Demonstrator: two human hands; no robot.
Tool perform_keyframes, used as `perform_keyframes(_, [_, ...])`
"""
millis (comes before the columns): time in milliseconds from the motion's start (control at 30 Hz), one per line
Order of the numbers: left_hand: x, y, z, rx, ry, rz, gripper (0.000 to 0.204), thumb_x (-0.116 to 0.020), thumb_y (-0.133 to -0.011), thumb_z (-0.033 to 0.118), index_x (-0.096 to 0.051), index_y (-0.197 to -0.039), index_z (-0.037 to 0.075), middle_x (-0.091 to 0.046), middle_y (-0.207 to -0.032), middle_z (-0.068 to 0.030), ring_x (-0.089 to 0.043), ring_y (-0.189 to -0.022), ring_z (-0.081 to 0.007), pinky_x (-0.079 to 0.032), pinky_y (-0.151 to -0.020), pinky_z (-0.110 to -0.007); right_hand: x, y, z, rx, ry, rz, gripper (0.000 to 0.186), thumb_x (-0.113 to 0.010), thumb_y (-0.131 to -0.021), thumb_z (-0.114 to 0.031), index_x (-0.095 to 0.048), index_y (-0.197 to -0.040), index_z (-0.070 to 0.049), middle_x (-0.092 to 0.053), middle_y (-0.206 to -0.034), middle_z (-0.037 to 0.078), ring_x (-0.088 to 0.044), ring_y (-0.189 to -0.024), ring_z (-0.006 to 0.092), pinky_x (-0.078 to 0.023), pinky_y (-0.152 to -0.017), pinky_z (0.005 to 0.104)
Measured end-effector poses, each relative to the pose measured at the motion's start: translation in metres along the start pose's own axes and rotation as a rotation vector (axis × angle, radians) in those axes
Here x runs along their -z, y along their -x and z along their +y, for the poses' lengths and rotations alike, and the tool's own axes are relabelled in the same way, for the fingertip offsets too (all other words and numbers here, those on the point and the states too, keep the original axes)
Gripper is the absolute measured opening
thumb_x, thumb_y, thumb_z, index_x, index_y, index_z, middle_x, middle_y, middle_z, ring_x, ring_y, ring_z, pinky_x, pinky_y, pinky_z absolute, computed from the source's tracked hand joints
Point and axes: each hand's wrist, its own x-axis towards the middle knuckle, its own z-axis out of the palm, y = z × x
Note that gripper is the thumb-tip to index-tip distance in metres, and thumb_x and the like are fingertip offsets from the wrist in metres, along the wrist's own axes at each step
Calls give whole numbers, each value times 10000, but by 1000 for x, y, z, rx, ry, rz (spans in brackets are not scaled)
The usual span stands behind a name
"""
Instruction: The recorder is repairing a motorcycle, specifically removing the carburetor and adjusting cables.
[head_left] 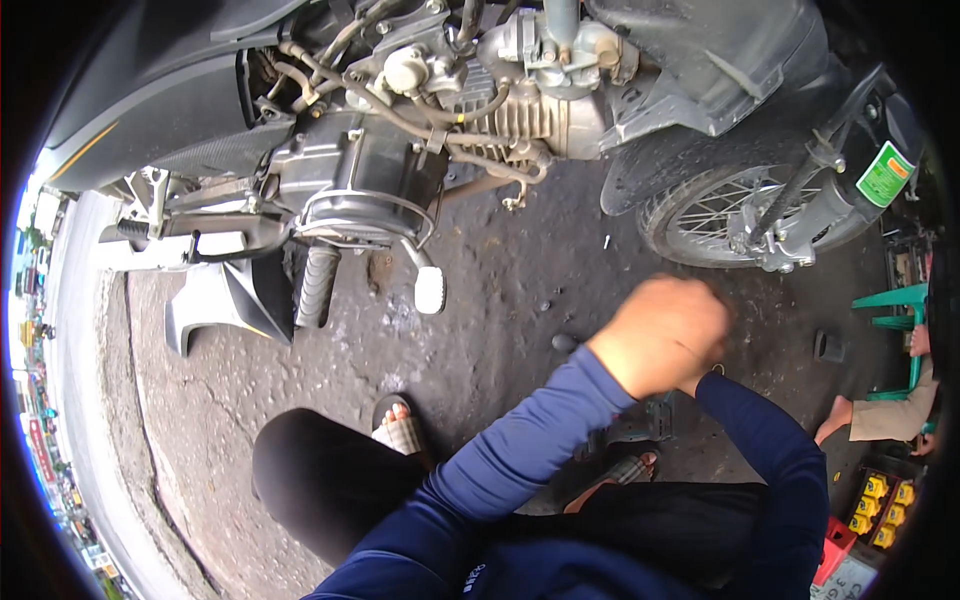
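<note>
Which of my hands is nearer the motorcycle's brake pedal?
Left: your left hand is right of the brake pedal; your right hand, mostly hidden behind the left, appears farther right.

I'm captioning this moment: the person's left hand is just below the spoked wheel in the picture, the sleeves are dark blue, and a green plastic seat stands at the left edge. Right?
Not quite: the green plastic seat is at the right edge, as the head view shows. The left hand, spoked wheel and dark blue sleeves are as you say.
</note>
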Motion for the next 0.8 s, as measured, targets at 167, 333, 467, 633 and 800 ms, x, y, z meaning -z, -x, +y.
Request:
perform_keyframes(167, [54, 32, -35, 368, 110, 574, 144, -704, -773, 113, -621, -802, -1, -620, -769, -134, -600, -652, -245, -473, -603, -345, 59, -93, -128, -322, -361, 71, 168, -481, -925, -88, -561, -1011, 33, -651, -938, 197, -648, -758, 353, -509, -678, 399])
perform_keyframes(333, [85, 38, -49, 311, 838, 869, 143, -636, -885, 49, -658, -998, -36, -641, -877, -13, -561, -796, -70, -467, -719, -224, 85, -159, -195, -29, 27, 251, 176, -479, -924, -105, -546, -1004, 37, -594, -800, 217, -589, -711, 402, -467, -655, 451])
perform_keyframes(467, [95, 26, -61, 295, 867, 1032, 183, -637, -876, 23, -652, -1046, -42, -660, -939, -47, -581, -843, -87, -473, -760, -221, 69, -192, -214, 187, 41, 589, 146, -516, -885, -67, -565, -981, 32, -602, -837, 224, -581, -794, 407, -446, -698, 467])
perform_keyframes(633, [106, 15, -83, 235, 973, 1191, 283, -673, -839, -5, -618, -1114, -40, -673, -848, -50, -575, -713, -64, -465, -648, -192, 53, -197, -225, -215, -332, 546, 210, -546, -934, -138, -609, -1020, 43, -607, -663, 174, -628, -611, 297, -462, -576, 356])
perform_keyframes(800, [101, 5, -90, 246, 583, 1249, 303, -656, -860, 13, -619, -1155, -45, -687, -874, -68, -603, -780, -74, -495, -683, -210, 31, -217, -212, 105, -48, 980, 166, -585, -892, -90, -627, -961, 55, -619, -774, 180, -637, -656, 264, -469, -587, 334])
